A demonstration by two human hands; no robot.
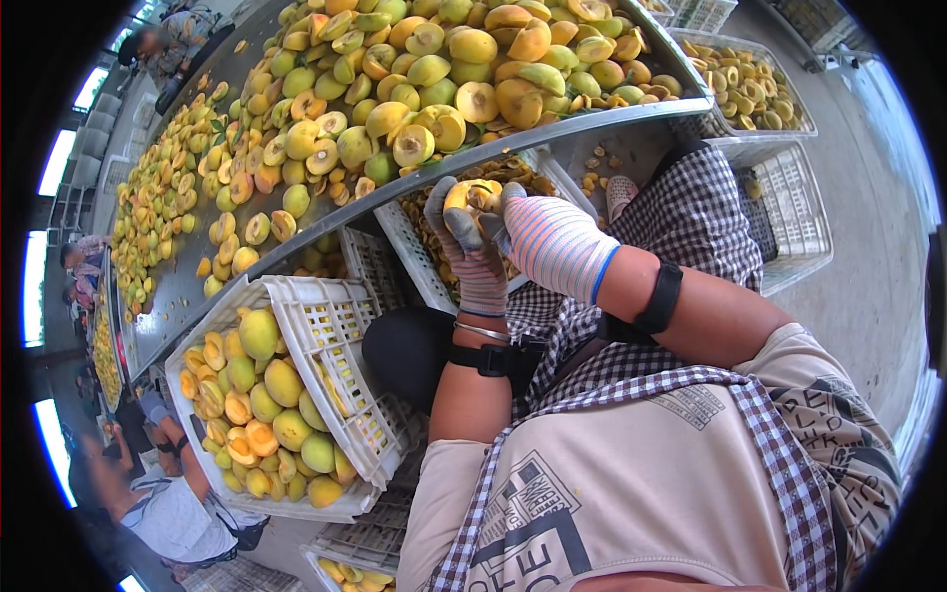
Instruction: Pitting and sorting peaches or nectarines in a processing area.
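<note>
Fruit (472, 195) half hidden by gloved fingers (462, 229), crate (464, 212) beneath mostly behind both hands, far workers too small

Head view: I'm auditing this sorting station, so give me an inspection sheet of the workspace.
Surface: long grey metal table, heaped with yellow-green whole and halved fruit.
Job's things: halved yellow fruit held in both hands.
Clutter: white slotted plastic crate of fruit at left; white crate of pits at upper right.
Grippers: left hand, grey striped glove; right hand, pale striped glove.
Cables: nothing seen.
Surroundings: other people at left; grey concrete floor.
</note>
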